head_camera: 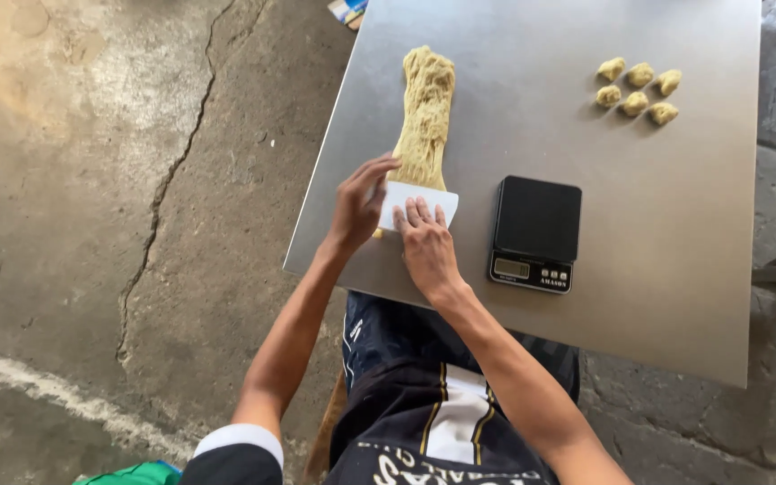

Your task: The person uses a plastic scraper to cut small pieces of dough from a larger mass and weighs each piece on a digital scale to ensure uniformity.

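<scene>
Looking down from the head camera, we see both of our hands meeting on a white plastic scraper [419, 203] at the near end of a long log of yellowish dough [425, 117]. Our left hand [357, 208] curls over the scraper's left edge, fingers bent and closed around it, with the fingertips touching the dough's near end. Our right hand [427, 246] lies flat on top of the scraper, fingers straight and close together, pressing down rather than gripping. The scraper sits across the dough's near end, and a small bit of dough shows just below our left hand. The log stretches away from us on a square steel table [657, 224], close to its left edge. Just beside our right hand, a black digital kitchen scale [536, 232] stands with nothing on its platform. Well apart, toward the far right corner, six small dough pieces [637, 90] sit in two rows. Cracked concrete floor [119, 180] surrounds the table.
</scene>
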